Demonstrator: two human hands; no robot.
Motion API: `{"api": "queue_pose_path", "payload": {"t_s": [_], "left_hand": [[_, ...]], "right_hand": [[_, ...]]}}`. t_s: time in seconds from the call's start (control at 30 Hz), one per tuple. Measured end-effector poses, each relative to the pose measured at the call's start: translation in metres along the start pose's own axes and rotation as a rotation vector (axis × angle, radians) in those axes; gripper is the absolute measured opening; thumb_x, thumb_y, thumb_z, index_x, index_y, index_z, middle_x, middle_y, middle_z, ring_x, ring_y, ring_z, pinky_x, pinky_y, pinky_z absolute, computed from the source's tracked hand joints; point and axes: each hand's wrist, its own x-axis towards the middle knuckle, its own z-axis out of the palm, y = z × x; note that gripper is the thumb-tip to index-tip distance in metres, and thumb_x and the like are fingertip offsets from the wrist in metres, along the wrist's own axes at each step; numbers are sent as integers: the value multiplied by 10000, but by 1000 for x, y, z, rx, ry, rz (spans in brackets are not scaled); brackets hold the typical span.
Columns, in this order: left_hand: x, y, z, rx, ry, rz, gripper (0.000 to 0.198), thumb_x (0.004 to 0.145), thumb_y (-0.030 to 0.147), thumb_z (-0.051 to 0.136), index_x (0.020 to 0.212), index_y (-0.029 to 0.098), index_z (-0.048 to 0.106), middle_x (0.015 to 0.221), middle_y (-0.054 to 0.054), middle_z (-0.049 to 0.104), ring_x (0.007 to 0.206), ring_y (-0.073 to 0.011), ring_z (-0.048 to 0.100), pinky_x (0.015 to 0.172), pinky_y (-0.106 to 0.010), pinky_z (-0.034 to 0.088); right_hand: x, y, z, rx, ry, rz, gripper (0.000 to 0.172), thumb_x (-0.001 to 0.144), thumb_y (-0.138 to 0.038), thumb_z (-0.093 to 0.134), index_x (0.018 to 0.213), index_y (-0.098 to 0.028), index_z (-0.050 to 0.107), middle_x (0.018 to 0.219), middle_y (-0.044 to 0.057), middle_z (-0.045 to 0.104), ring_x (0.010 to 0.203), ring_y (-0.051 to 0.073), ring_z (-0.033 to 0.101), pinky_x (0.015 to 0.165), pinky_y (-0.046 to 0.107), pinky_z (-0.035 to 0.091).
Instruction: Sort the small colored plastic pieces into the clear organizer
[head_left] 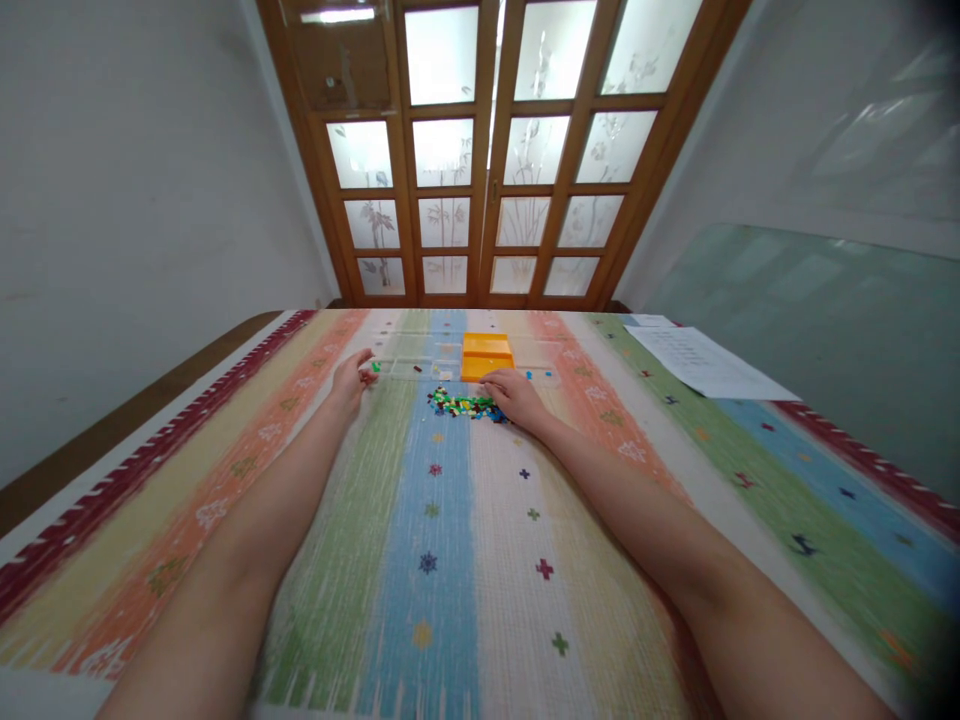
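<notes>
My left hand (351, 382) is at the left end of a clear plastic box (401, 368), its fingers curved and apart. Whether they touch the box I cannot tell. Close to these fingertips lie small green pieces (376, 367) inside the box. My right hand (516, 398) reaches over the right end of a pile of small coloured pieces (459, 404), green, yellow, dark red and blue. Its fingers are bent down and together, and what they pinch, if anything, is hidden. Just beyond stands an opened yellow box (487, 344), its near part partly behind my right fingers.
A few blue pieces (529, 375) lie in a clear tray right of the yellow box. White printed sheets (705, 360) rest on the striped tablecloth (442, 620) at the right. Wooden doors with frosted panes (448, 152) stand behind the table, walls on both sides.
</notes>
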Motion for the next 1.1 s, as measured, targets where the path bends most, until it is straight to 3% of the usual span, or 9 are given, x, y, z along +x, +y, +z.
{"api": "queue_pose_path", "payload": {"t_s": [0.17,0.27,0.57,0.8,1.1], "left_hand": [[-5,-1,4,85,33,85,462,861,399,586,1236,151,693,913,-68,726,605,-111,596,557,-208,446],[-11,1,9,204,44,196,387,862,342,553,1155,156,726,935,-64,731,621,-119,571,575,-220,442],[-32,1,27,534,-55,438,266,877,245,541,994,187,772,1018,-79,742,991,-243,647,912,-354,505],[-27,-10,25,673,-155,585,279,919,259,514,1012,204,771,1066,-79,746,1012,-241,658,968,-371,492],[-43,-13,37,795,-331,694,307,952,261,489,1054,201,772,1097,-78,754,1005,-235,662,998,-394,499]], "right_hand": [[-1,-10,-3,-21,-31,-52,265,1027,-245,527,1094,-207,781,1109,100,753,1052,242,657,970,401,502],[-1,-26,-2,-29,-60,-109,264,1039,-265,531,1139,-212,769,1166,105,740,1093,248,644,995,412,490],[10,-86,30,-80,-289,-354,218,996,-299,645,1183,-239,741,1140,90,721,1094,252,611,986,408,454],[22,-88,52,-150,-302,-386,148,1000,-318,647,1049,-232,757,1035,76,703,1049,249,574,943,372,433],[16,-93,51,-167,-259,-405,127,1001,-289,634,987,-223,740,1015,82,695,1057,255,554,946,380,421]]}}
